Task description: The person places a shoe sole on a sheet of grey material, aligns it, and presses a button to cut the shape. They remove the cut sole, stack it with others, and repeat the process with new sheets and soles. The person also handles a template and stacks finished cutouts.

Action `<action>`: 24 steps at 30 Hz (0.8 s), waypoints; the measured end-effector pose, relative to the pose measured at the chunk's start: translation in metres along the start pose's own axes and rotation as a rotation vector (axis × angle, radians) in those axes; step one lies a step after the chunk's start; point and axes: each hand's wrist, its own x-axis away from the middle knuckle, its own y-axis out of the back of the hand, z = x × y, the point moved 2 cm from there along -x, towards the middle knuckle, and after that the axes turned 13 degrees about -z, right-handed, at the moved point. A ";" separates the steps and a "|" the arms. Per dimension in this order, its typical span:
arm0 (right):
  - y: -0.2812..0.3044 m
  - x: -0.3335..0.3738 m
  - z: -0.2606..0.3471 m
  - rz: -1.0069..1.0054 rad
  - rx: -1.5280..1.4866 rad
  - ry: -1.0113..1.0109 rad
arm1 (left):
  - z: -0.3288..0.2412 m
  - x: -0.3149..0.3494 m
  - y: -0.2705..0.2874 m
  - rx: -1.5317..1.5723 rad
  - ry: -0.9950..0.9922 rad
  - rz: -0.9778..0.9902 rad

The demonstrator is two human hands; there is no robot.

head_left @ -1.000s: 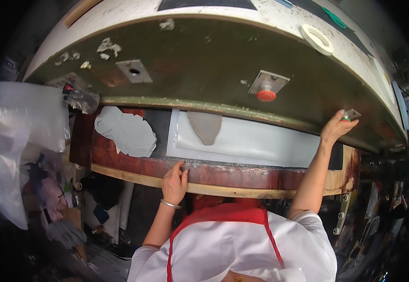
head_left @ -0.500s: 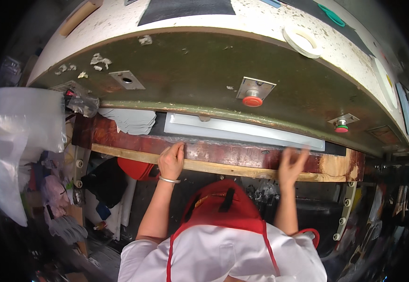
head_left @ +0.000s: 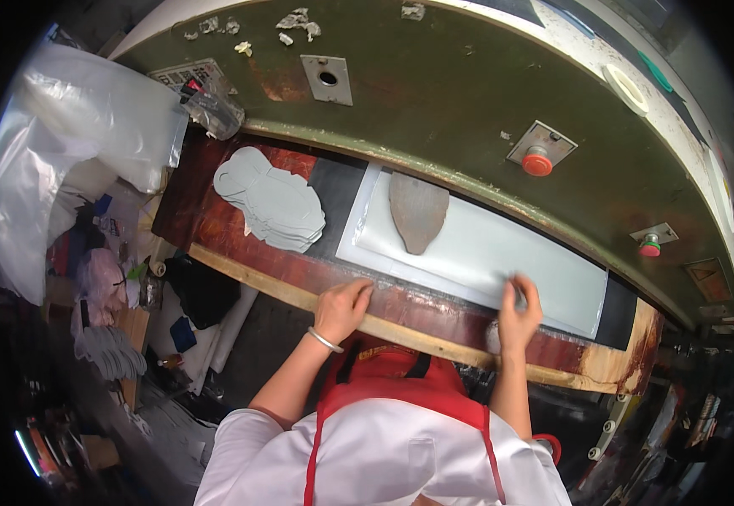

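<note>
Currently I have the right hand (head_left: 520, 316) over the near edge of the pale sheet (head_left: 510, 244), its fingers bent and partly blurred; I cannot tell whether they grip anything. Ahead of it and to its left, the brown-grey piece (head_left: 418, 212) lies flat on that sheet, well apart from the fingertips, its narrow end toward me. My left hand (head_left: 343, 309) is at the near side of the worktable (head_left: 202, 221), fingers curled down; what is under them is hidden, so I cannot say if it grips the edge. Ahead and to the left of this hand, I see a stack of grey cut shapes (head_left: 274, 198), near but not touching.

Beneath the sheet, a black mat (head_left: 333, 198) shows at either end. The tabletop is worn red-brown, with a pale wooden rim (head_left: 253, 282) nearest me. Beyond both hands stands a green machine panel (head_left: 417, 93) with a red button (head_left: 537, 162), ahead of the right hand. Far left of the left hand hangs clear plastic sheeting (head_left: 88, 118).
</note>
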 end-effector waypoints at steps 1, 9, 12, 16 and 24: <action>-0.022 -0.003 0.013 -0.001 -0.062 0.044 | -0.001 0.000 0.007 -0.033 -0.029 -0.096; -0.118 0.094 0.067 0.260 0.097 0.276 | 0.009 -0.010 0.002 -0.344 -0.267 -0.181; -0.081 0.087 0.070 0.292 -0.048 0.197 | 0.014 0.015 0.008 -0.360 -0.279 -0.198; -0.023 0.053 0.059 0.481 -0.465 -0.248 | 0.019 0.031 0.012 -0.402 -0.249 -0.140; -0.025 0.072 0.004 0.266 0.075 0.256 | 0.014 0.010 0.003 -0.330 -0.288 -0.193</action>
